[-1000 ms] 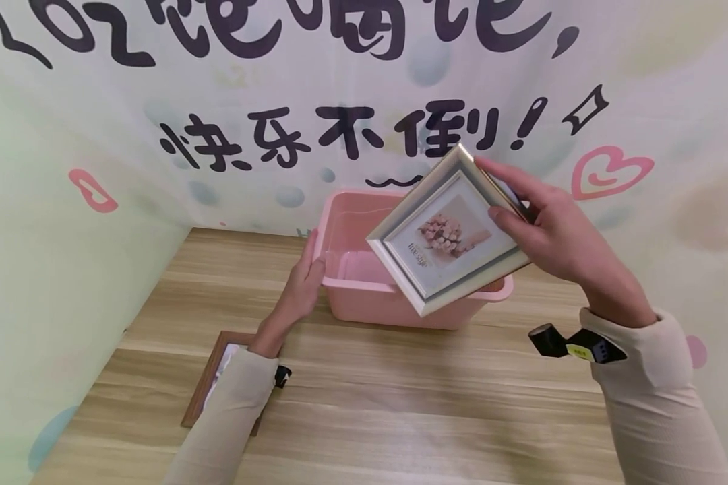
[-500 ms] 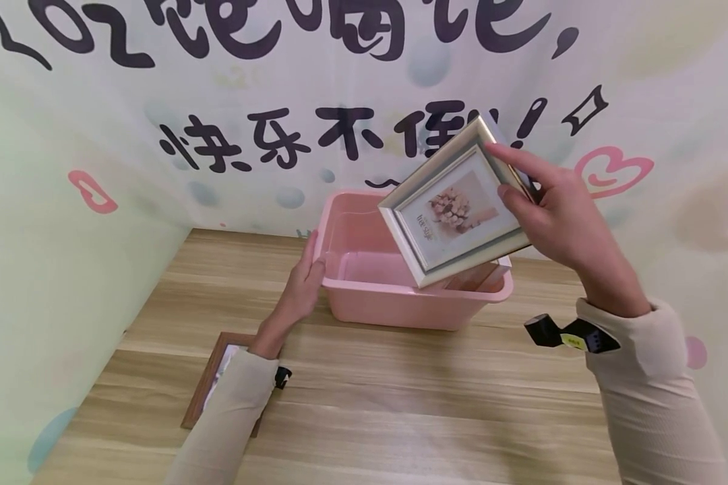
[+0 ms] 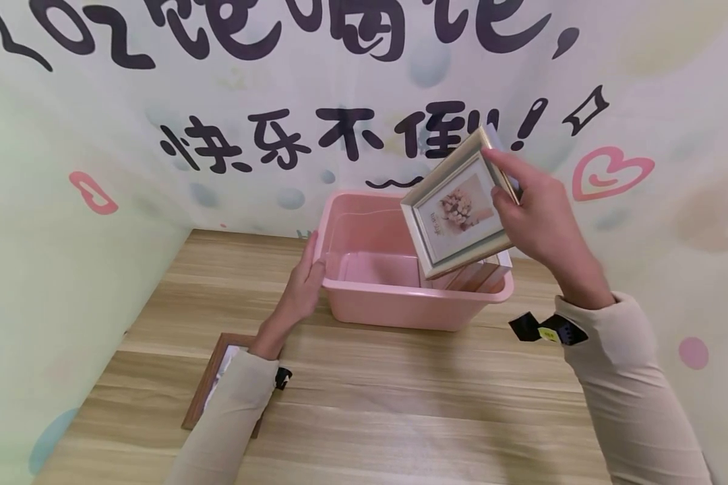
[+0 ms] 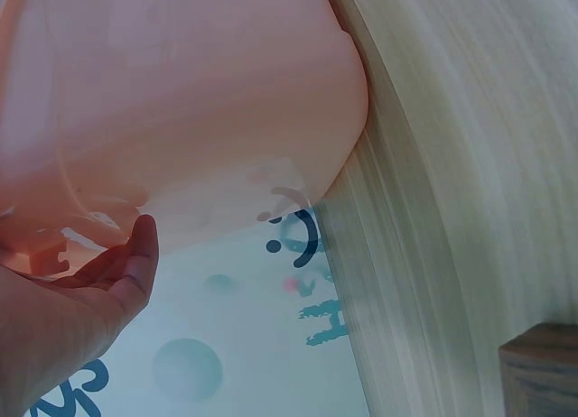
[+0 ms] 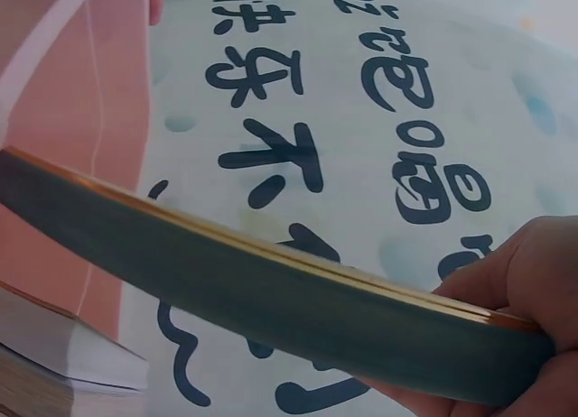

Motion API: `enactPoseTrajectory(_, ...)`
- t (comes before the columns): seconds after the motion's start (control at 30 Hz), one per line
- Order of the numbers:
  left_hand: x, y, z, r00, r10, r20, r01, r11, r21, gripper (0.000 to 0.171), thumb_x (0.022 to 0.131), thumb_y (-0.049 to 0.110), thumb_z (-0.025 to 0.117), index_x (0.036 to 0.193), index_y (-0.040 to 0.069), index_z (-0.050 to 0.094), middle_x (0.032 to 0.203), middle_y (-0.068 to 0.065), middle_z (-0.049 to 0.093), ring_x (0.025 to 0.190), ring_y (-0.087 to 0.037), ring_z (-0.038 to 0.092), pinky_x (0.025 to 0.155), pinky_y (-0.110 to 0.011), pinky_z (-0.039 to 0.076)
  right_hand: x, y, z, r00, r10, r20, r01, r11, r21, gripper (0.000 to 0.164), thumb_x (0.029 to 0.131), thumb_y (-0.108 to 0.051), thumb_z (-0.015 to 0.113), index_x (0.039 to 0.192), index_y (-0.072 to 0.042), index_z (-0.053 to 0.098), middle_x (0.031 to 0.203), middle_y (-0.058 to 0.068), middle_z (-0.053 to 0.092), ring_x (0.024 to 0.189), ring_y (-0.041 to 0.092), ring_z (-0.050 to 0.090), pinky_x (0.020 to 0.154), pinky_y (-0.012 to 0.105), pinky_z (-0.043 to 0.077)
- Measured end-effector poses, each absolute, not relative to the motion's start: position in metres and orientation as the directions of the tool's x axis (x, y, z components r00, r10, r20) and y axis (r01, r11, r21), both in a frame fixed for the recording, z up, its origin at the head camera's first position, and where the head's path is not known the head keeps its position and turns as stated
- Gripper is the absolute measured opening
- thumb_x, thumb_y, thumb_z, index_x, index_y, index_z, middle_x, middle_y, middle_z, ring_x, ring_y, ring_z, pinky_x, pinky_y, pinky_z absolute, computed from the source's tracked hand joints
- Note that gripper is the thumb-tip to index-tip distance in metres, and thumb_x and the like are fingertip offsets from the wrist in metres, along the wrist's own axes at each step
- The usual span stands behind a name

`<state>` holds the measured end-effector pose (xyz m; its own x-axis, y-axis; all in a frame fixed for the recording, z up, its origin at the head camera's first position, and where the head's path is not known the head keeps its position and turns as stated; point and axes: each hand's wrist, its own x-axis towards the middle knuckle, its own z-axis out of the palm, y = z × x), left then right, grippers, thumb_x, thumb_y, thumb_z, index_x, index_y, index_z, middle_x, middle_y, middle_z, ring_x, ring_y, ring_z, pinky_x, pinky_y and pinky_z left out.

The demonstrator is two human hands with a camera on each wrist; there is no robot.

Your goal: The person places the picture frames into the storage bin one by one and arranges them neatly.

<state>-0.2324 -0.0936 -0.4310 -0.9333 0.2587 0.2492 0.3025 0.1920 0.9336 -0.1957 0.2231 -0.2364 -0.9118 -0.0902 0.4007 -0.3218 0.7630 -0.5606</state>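
Observation:
My right hand pinches a silver-gold picture frame by its upper right edge, thumb on the front. The frame hangs tilted over the right part of a pink plastic bin, its flower picture facing me and its lowest corner just inside the front rim. Behind that corner, several slim frame-like pieces stand on edge at the bin's right end. My left hand grips the bin's left rim. From the right wrist, the held frame's dark side shows with its gold border.
A brown wooden picture frame lies on the wood-grain table, partly under my left forearm. Right behind the bin stands a white printed wall cloth with black lettering. Another pale wall rises along the table's left edge.
My right hand lifts the silver-gold frame up and to the right, then lowers it slightly and moves it farther back over the bin's right end. My left hand stays on the rim.

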Motion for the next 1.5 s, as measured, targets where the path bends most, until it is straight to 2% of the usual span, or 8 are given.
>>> enactPoseTrajectory(0.1, -0.231, -0.093, -0.427, -0.938, 0.263, 0.228, 0.282, 0.190, 0.941, 0.059, 0.107, 0.013, 0.023, 0.159, 0.008, -0.003, 0.165, -0.015, 0.010, 0.147, -0.031, 0.026, 0.122, -0.042, 0.018, -0.200, 0.221, -0.241, -0.915, -0.087, 0.394, -0.310, 0.778, -0.546, 0.056, 0.096, 0.002, 0.048, 0.149, -0.016, 0.047, 0.145, 0.021, 0.050, 0.116, 0.044, 0.060, 0.074, 0.037, 0.058)
enactPoseTrajectory(0.2, -0.224, -0.092, -0.414, -0.942, 0.266, 0.204, 0.258, 0.188, 0.948, 0.059, 0.106, 0.008, 0.024, 0.158, 0.003, -0.003, 0.164, -0.019, 0.011, 0.137, -0.036, 0.037, 0.120, -0.043, 0.024, -0.204, 0.218, -0.246, -0.922, -0.081, 0.378, -0.295, 0.780, -0.552, 0.057, 0.095, 0.004, 0.046, 0.150, -0.013, 0.045, 0.146, 0.023, 0.049, 0.121, 0.042, 0.056, 0.092, 0.056, 0.052)
enactPoseTrajectory(0.3, -0.216, -0.092, -0.402, -0.946, 0.266, 0.183, 0.240, 0.199, 0.950, 0.058, 0.106, 0.006, 0.024, 0.158, -0.001, -0.002, 0.163, -0.023, 0.013, 0.121, -0.039, 0.043, 0.115, -0.043, 0.029, -0.208, 0.216, -0.249, -0.933, -0.074, 0.352, -0.274, 0.780, -0.562, 0.059, 0.095, 0.004, 0.044, 0.151, -0.013, 0.043, 0.147, 0.022, 0.048, 0.122, 0.042, 0.056, 0.092, 0.056, 0.051)
enactPoseTrajectory(0.5, -0.222, -0.093, -0.411, -0.942, 0.269, 0.202, 0.259, 0.195, 0.946, 0.058, 0.106, 0.007, 0.024, 0.158, 0.001, -0.002, 0.163, -0.021, 0.011, 0.141, -0.035, 0.032, 0.122, -0.042, 0.018, -0.215, 0.213, -0.256, -0.948, -0.069, 0.312, -0.244, 0.788, -0.565, 0.064, 0.092, 0.006, 0.043, 0.153, -0.013, 0.040, 0.151, 0.018, 0.045, 0.119, 0.037, 0.055, 0.079, 0.047, 0.049)
enactPoseTrajectory(0.67, -0.231, -0.095, -0.429, -0.937, 0.261, 0.235, 0.287, 0.185, 0.940, 0.059, 0.107, 0.013, 0.024, 0.159, 0.008, -0.002, 0.165, -0.014, 0.011, 0.150, -0.027, 0.020, 0.123, -0.041, 0.015, -0.223, 0.211, -0.265, -0.956, -0.079, 0.281, -0.234, 0.786, -0.573, 0.067, 0.089, 0.009, 0.042, 0.153, -0.011, 0.039, 0.152, 0.018, 0.043, 0.116, 0.035, 0.050, 0.081, 0.046, 0.045)
enactPoseTrajectory(0.93, -0.233, -0.095, -0.433, -0.930, 0.258, 0.261, 0.310, 0.169, 0.936, 0.059, 0.107, 0.018, 0.025, 0.160, 0.013, 0.000, 0.165, -0.011, 0.012, 0.148, -0.028, 0.024, 0.122, -0.042, 0.017, -0.233, 0.205, -0.283, -0.959, -0.103, 0.263, -0.234, 0.813, -0.533, 0.068, 0.087, 0.010, 0.040, 0.153, -0.005, 0.037, 0.148, 0.027, 0.044, 0.120, 0.038, 0.049, 0.084, 0.048, 0.046)
enactPoseTrajectory(1.1, -0.233, -0.094, -0.432, -0.931, 0.258, 0.259, 0.309, 0.178, 0.934, 0.059, 0.107, 0.018, 0.025, 0.160, 0.013, -0.001, 0.166, -0.010, 0.011, 0.150, -0.023, 0.018, 0.122, -0.041, 0.018, -0.235, 0.199, -0.292, -0.970, -0.082, 0.229, -0.193, 0.831, -0.521, 0.070, 0.087, 0.009, 0.040, 0.155, -0.008, 0.034, 0.141, 0.031, 0.047, 0.108, 0.039, 0.050, 0.075, 0.046, 0.048)
enactPoseTrajectory(1.5, -0.233, -0.094, -0.431, -0.931, 0.262, 0.255, 0.307, 0.185, 0.933, 0.059, 0.107, 0.014, 0.025, 0.160, 0.011, -0.001, 0.166, -0.011, 0.011, 0.151, -0.025, 0.017, 0.122, -0.044, 0.018, -0.239, 0.186, -0.310, -0.997, -0.036, 0.067, -0.066, 0.842, -0.536, 0.074, 0.092, 0.007, 0.047, 0.159, -0.017, 0.025, 0.136, 0.032, 0.038, 0.110, 0.042, 0.047, 0.079, 0.052, 0.057)
